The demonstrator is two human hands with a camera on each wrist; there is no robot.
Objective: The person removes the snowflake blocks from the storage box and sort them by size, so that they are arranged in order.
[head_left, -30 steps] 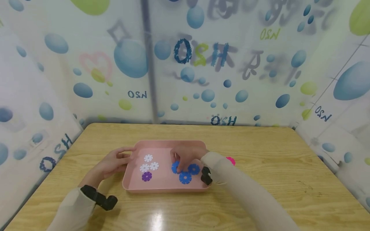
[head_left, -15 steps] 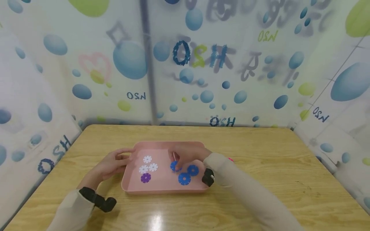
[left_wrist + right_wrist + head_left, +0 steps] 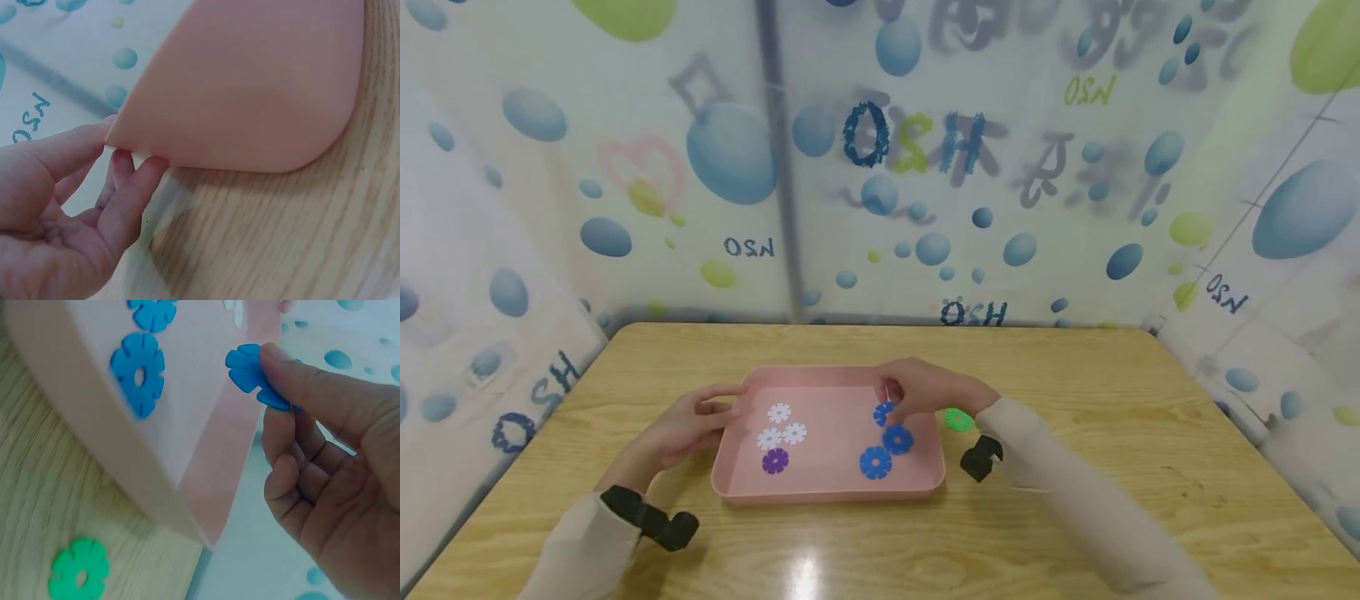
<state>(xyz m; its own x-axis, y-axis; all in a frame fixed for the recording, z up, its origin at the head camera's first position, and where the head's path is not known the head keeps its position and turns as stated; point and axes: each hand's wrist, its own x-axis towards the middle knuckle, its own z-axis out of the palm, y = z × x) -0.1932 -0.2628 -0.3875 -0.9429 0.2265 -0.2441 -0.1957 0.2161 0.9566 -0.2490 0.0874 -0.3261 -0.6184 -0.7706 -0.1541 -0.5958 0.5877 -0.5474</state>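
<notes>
My right hand (image 3: 925, 389) pinches a blue notched plastic disc (image 3: 247, 369), flower-shaped, above the right side of the pink tray (image 3: 827, 493). Its thumb and finger hold the disc's edge. Below it in the tray lie two more blue discs, one nearer the front (image 3: 876, 462) and one behind it (image 3: 897, 439). At the tray's left rim my left hand (image 3: 681, 433) holds on, thumb and fingertips against the wall in the left wrist view. Inside on the left are three white discs (image 3: 794, 432) and a purple disc (image 3: 775, 461).
A green notched disc (image 3: 957, 419) lies on the wooden table (image 3: 1075, 375) just right of the tray, partly behind my right wrist. A patterned curtain (image 3: 865, 250) with blue and green dots stands behind the table.
My right hand has lifted the blue disc and moved right, towards the tray's back right. The green disc has come into sight; the pink one is hidden. My left hand stays put.
</notes>
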